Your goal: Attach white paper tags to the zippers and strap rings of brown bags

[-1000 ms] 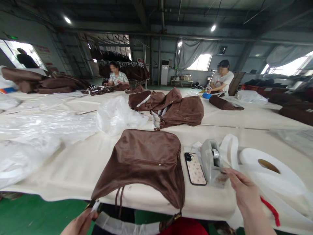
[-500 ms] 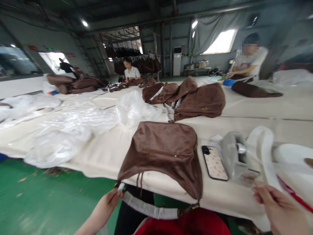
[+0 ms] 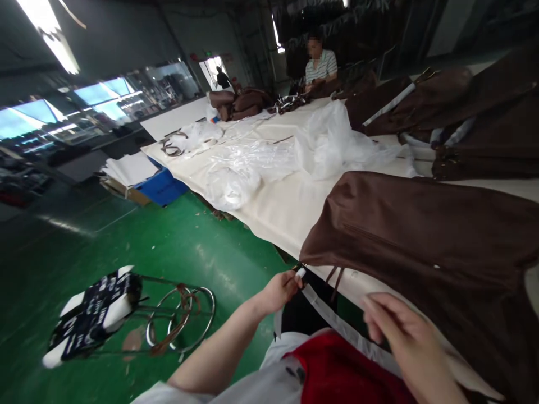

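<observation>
A brown leather shoulder bag (image 3: 400, 224) lies on the cream-covered table, its lower edge towards me. Its strap (image 3: 332, 317), wrapped in white film, hangs down over the table edge across my lap. My left hand (image 3: 284, 289) is closed on the strap's end, close to the bag's corner, where a bit of white wrapping shows at the fingertips. My right hand (image 3: 404, 331) is in front of the bag, above the strap, slightly blurred. Its thumb and fingers are drawn together; anything between them is too small to make out. Two thin brown cords (image 3: 336, 280) dangle from the bag's edge.
Crumpled clear plastic (image 3: 236, 182) covers part of the table (image 3: 280, 210). More brown bags (image 3: 492, 134) are piled at the right. A seated person (image 3: 320, 64) works at the far side. On the green floor lies a tipped stool (image 3: 96, 314); a blue box (image 3: 162, 185) stands beyond.
The view has swung left and closer to the bag. My right hand has come from the clear tape dispenser to the front of the bag. My left hand keeps its grip on the strap.
</observation>
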Demonstrator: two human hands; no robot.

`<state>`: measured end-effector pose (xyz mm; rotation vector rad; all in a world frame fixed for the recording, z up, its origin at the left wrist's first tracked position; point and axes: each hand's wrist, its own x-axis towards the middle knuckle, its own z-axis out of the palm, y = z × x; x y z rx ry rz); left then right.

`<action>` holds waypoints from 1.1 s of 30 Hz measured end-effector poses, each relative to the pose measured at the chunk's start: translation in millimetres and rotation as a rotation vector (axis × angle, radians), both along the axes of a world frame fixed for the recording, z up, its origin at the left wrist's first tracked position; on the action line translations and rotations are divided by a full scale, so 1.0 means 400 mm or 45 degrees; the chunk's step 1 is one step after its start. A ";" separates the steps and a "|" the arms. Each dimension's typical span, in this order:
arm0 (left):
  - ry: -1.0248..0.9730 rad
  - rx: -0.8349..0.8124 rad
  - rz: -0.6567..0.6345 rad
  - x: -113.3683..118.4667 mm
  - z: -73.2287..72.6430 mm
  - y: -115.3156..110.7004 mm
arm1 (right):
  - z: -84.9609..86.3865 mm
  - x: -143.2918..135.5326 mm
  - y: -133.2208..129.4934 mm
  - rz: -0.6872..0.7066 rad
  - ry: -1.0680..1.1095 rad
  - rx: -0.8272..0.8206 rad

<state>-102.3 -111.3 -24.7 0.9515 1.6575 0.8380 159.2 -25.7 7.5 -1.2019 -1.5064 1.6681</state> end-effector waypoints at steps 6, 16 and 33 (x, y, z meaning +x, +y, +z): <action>-0.073 0.015 -0.029 0.000 -0.006 -0.006 | -0.067 -0.282 -0.015 0.412 0.260 -0.412; -0.131 0.045 -0.063 -0.022 0.008 -0.003 | -0.139 -0.315 0.003 0.427 -0.156 -0.176; -1.678 -0.456 0.218 -0.008 0.048 -0.006 | -0.159 -0.312 0.016 0.678 0.093 -0.286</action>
